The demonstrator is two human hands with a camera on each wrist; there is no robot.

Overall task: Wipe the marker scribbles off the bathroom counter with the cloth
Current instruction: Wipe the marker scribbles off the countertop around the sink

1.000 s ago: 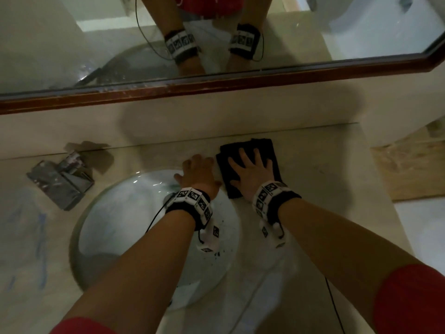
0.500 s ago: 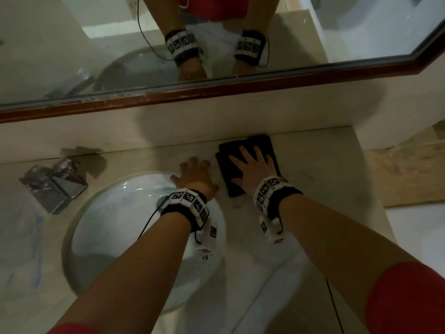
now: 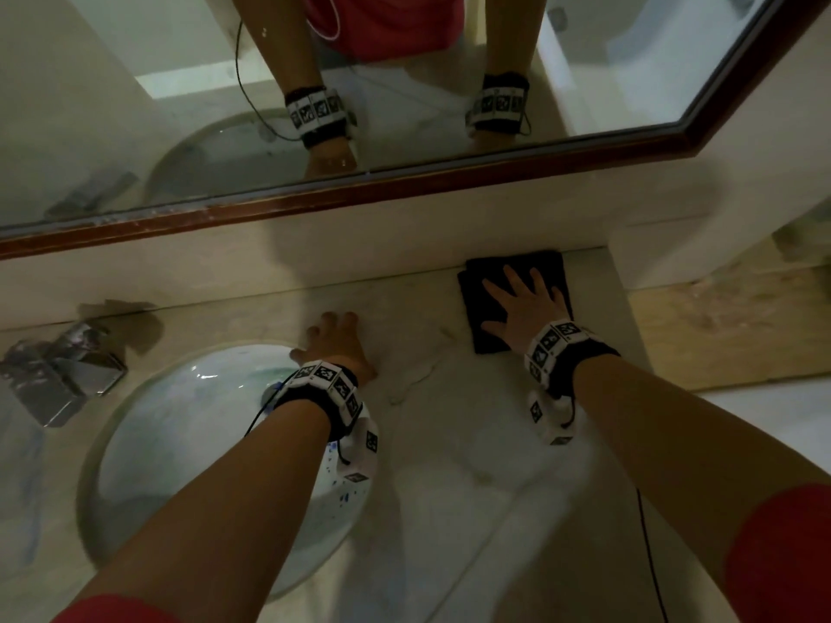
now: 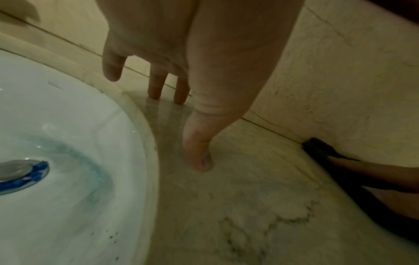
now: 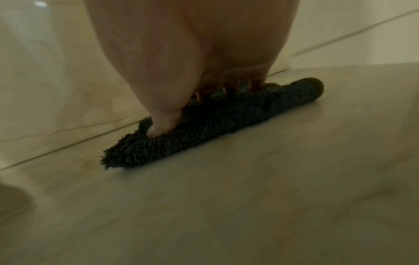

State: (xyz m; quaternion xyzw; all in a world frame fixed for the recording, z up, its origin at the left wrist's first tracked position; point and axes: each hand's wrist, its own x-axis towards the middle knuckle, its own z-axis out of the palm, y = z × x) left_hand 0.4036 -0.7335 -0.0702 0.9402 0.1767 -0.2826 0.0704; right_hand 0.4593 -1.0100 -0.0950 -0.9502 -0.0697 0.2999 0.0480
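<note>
**Right side looks wiped; blue smears remain at the far left**

At the far left of the counter [image 3: 431,442], faint blue marks [image 3: 33,465] show on the pale, veined stone; I judge these are the scribbles you have left to do. Beside them sits a boxy chrome tap [image 3: 58,375], then the round, glossy white basin [image 3: 180,442], tinted blue around its metal drain [image 4: 13,170]. Your left hand [image 3: 335,348] rests on the stone just beside the basin rim, fingers straight and spread, holding nothing. Grey vein lines show between your hands, but no ink that I can make out. Your right hand [image 3: 524,308] presses flat, fingers splayed, on the dark, shaggy folded cloth [image 3: 494,272], which lies against the back wall near the counter's right end
</note>
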